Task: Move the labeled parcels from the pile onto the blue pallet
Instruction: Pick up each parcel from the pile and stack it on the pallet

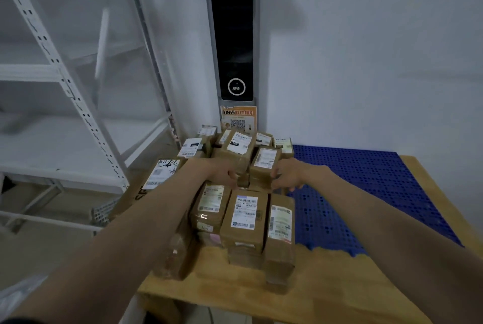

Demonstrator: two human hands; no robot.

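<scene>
Both hands reach into the parcel pile (235,193) on the wooden table (326,284). Left hand (227,173) and right hand (286,176) curl their fingers around one brown labeled parcel (264,164) mid-pile. Blue pallet (366,193) lies just right, bare.

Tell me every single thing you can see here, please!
Parcels: over ten, brown with white labels, piled on the table's left part.
Pallet: one, blue, right of the pile, no parcels on its visible part.
Table: one, light wood, under both.
Shelving rack: one, white, left.
Scanner column: one, grey with black screen, behind the pile.
Poster: one, orange, below the screen.
Left hand: grip on a parcel mid-pile.
Right hand: grip on the neighbouring parcel.
</scene>
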